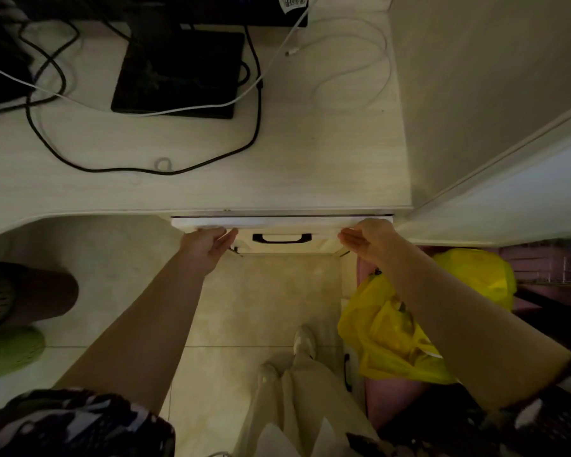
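Observation:
A white drawer sits under the front edge of the pale desk, almost flush with it. A black handle is on its front. My left hand presses the drawer front at its left end with straight fingers. My right hand presses the right end the same way. Neither hand holds the handle.
On the desk stand a black monitor base, black cables and a white cable. A yellow plastic bag sits to the right on the floor side. A green slipper and a dark slipper lie left. A wall bounds the right.

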Available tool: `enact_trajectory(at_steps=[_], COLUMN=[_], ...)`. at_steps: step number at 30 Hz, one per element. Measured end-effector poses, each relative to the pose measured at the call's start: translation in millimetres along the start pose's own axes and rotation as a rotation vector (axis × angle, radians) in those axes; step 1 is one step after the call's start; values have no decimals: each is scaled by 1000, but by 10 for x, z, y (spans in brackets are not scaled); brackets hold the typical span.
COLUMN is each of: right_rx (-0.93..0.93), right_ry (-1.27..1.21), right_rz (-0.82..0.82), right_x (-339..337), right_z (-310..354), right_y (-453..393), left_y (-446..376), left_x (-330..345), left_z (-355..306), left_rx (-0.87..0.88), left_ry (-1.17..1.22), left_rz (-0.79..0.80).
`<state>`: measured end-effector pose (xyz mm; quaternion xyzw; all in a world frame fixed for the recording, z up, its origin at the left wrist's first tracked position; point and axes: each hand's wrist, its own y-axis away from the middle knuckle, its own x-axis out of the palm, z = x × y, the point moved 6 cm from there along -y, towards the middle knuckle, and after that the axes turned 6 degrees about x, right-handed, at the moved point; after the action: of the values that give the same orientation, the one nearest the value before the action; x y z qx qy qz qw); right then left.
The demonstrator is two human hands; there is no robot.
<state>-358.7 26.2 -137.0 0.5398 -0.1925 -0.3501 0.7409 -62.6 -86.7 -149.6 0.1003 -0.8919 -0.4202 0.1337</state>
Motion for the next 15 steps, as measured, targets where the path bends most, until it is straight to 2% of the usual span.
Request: enact_trajectory(at_steps=[4,11,15], right_rx=[-29,-35,-51], right_ry=[-13,-2,64], right_rz=[40,50,66], right_x=[69,121,109], right_z=[86,85,-22], right_y=[8,44,139], left_y=[-41,86,175], left_x=[60,115,27], left_z=[-50,-32,-35], left_rx=[-8,-68,-41], left_ry=[28,-109,-196], left_rz=[11,76,85])
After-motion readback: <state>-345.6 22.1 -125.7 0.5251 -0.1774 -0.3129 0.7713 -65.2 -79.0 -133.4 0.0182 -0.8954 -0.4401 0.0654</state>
